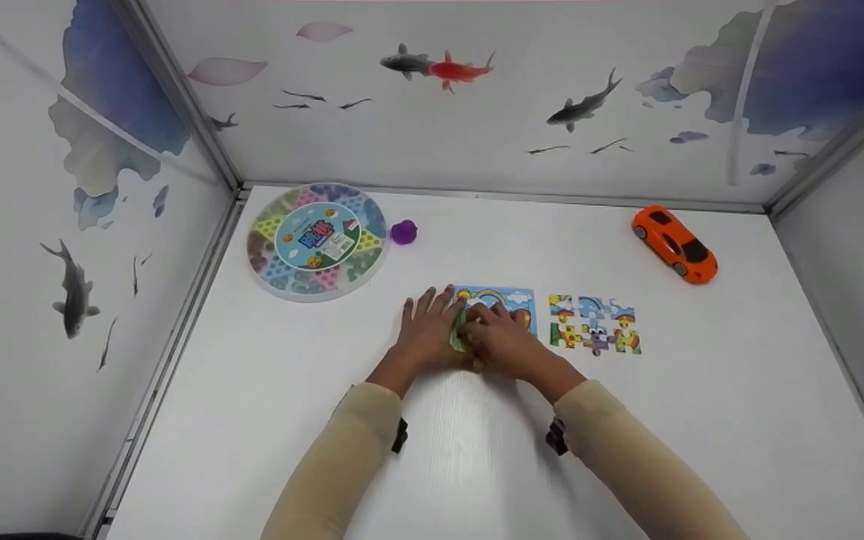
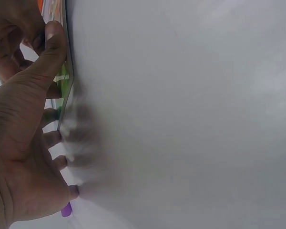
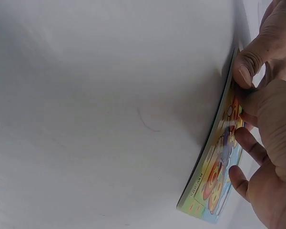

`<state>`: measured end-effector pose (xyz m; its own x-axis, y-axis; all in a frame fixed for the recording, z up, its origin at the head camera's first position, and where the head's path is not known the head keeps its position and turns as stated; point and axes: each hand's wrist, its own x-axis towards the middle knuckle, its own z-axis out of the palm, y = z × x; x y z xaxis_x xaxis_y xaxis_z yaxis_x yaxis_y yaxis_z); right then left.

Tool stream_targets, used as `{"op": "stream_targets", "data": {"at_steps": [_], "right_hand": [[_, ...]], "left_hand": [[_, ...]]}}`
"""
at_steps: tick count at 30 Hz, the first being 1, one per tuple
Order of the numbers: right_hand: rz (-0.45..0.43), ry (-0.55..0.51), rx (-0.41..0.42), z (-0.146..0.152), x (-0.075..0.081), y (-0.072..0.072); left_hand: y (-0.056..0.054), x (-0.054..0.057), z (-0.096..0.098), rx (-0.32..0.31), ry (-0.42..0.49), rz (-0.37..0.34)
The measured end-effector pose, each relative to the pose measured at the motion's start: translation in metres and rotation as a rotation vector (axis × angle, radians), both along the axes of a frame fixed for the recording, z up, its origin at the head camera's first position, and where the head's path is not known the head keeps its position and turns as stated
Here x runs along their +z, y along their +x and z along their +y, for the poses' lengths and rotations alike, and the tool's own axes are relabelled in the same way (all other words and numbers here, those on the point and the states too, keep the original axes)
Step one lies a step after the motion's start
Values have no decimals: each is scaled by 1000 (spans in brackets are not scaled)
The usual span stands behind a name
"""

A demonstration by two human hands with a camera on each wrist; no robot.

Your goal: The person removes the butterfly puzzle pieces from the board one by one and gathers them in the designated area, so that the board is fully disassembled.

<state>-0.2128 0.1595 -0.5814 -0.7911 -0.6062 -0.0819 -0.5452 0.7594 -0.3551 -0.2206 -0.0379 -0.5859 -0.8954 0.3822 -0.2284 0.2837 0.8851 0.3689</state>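
The board (image 1: 511, 298) lies just left of the pieces (image 1: 595, 330); the left hand (image 1: 430, 335), fingers apart, touches its left side; the right hand (image 1: 505, 343) bends over it, whether pinching anything I cannot tell.

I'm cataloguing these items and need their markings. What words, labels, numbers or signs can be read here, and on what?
"跳棋", most likely: large characters on the label of the round board.
White sticker on that label: print too small to read.
Puzzle board, along one edge: a short code, too blurred to read surely.
Orange car: no text visible.
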Motion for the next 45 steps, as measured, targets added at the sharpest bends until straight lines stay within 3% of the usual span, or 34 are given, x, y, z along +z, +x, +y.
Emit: {"op": "stream_targets", "data": {"at_steps": [10,20,45], "right_hand": [[-34,46,-42,-8,7,-2],[12,26,-30,-11,5,-1],[9,71,-56,-14,5,3]], "left_hand": [[-4,3,-1,-35,-24,-41],[-6,0,-1,-27,-10,-23],[-2,1,-3,-37,-11,-2]]}}
